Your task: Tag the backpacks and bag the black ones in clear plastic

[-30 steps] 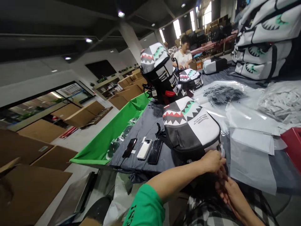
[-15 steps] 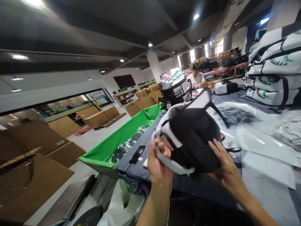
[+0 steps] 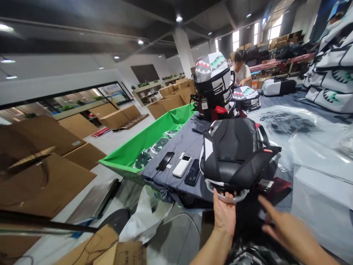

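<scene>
A black and white backpack lies on the grey table, back panel and straps facing up. My left hand is closed on the grey edge of the backpack at its near end. To the right, my right hand hovers free of the bag, its fingers spread and pointing towards it, slightly blurred. Behind the bag stands a backpack with a shark-mouth print, upright.
Three phones lie left of the backpack. A green bin with wrapped goods adjoins the table. Clear plastic bags cover the right side. Cardboard boxes fill the floor at left. A person sits far back. Stacked backpacks rise at right.
The backpack was lying print up, got lifted and turned in both hands, and now rests on the table back side up. My right hand has let go of it.
</scene>
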A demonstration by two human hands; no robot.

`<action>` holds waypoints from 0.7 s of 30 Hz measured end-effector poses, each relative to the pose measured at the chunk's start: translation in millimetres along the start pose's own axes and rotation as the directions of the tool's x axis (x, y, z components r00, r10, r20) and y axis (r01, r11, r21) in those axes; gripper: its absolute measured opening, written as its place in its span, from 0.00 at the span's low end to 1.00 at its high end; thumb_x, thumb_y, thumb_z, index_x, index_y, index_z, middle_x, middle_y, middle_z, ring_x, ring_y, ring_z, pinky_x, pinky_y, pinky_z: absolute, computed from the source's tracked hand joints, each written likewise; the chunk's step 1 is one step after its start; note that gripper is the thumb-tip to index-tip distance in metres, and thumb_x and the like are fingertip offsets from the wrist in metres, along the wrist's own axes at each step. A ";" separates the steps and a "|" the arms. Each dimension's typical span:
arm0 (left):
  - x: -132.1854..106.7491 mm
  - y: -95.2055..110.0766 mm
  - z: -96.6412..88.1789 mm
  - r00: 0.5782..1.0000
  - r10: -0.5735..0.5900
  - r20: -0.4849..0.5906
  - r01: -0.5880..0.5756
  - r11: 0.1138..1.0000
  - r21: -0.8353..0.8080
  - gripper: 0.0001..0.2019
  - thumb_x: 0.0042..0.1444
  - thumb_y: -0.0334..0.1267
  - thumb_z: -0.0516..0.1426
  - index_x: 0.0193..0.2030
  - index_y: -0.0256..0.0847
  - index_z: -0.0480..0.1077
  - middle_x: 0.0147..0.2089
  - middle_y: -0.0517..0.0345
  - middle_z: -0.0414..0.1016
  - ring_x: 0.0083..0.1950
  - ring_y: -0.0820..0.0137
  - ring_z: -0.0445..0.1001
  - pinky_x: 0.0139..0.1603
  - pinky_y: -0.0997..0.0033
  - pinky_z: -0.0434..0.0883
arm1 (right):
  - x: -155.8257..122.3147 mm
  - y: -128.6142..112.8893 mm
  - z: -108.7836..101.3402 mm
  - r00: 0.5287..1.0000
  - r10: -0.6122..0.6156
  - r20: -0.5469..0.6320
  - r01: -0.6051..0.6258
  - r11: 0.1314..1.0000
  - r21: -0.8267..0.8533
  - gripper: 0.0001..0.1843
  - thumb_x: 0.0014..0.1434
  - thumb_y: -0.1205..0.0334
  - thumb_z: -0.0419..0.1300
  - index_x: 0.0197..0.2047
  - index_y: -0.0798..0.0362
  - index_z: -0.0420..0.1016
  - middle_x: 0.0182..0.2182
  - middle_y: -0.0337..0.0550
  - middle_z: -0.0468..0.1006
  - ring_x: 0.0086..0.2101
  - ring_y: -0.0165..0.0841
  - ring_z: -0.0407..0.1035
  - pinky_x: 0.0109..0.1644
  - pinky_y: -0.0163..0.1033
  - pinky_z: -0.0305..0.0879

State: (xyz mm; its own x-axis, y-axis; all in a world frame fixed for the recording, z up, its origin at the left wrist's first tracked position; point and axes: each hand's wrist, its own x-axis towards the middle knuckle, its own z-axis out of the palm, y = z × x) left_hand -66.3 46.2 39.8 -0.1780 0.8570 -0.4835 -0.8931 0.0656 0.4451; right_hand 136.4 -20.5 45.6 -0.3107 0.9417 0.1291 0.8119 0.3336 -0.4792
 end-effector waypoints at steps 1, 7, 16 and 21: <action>3.5 1.0 -3.8 0.999 0.004 0.037 -0.005 1.000 0.029 0.18 0.62 0.52 0.61 0.32 0.40 0.65 0.30 0.61 0.67 0.33 0.72 0.72 0.51 0.60 0.79 | -16.7 -5.4 6.0 0.993 -0.039 0.114 0.029 0.996 0.086 0.29 0.56 0.65 0.61 0.62 0.47 0.75 0.31 0.40 0.84 0.28 0.38 0.79 0.32 0.36 0.75; -6.3 2.8 -64.1 0.823 0.497 0.274 -0.530 0.501 0.684 0.11 0.59 0.44 0.64 0.40 0.40 0.71 0.39 0.55 0.76 0.42 0.66 0.77 0.47 0.65 0.77 | -28.9 17.9 -1.6 0.926 -0.134 -0.352 0.099 0.988 -0.117 0.22 0.66 0.50 0.58 0.58 0.49 0.77 0.46 0.47 0.83 0.43 0.41 0.79 0.45 0.41 0.76; 14.4 -20.1 -23.7 -0.028 0.074 0.997 -0.679 -0.733 0.035 0.18 0.66 0.27 0.54 0.62 0.31 0.68 0.49 0.45 0.81 0.44 0.65 0.80 0.45 0.64 0.77 | 46.3 33.8 -25.0 0.855 -0.387 -0.345 0.078 0.754 -0.652 0.16 0.62 0.74 0.48 0.39 0.52 0.76 0.28 0.43 0.79 0.28 0.37 0.73 0.35 0.41 0.66; 31.1 -20.3 -27.9 -0.077 0.078 0.994 -0.677 -0.736 0.005 0.12 0.66 0.26 0.54 0.54 0.30 0.73 0.34 0.50 0.79 0.33 0.67 0.76 0.34 0.67 0.71 | 3.2 4.8 -0.4 0.977 -0.020 -0.211 -0.047 0.950 -0.309 0.15 0.69 0.59 0.49 0.41 0.45 0.77 0.27 0.39 0.81 0.22 0.37 0.74 0.22 0.37 0.57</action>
State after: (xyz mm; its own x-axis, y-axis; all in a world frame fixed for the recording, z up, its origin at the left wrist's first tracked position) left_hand -65.2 57.2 -5.2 0.3550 0.4470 0.8211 0.7797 -0.6261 0.0037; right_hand 139.5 -15.9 44.1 -0.2157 0.9227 0.3194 0.9385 0.2862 -0.1930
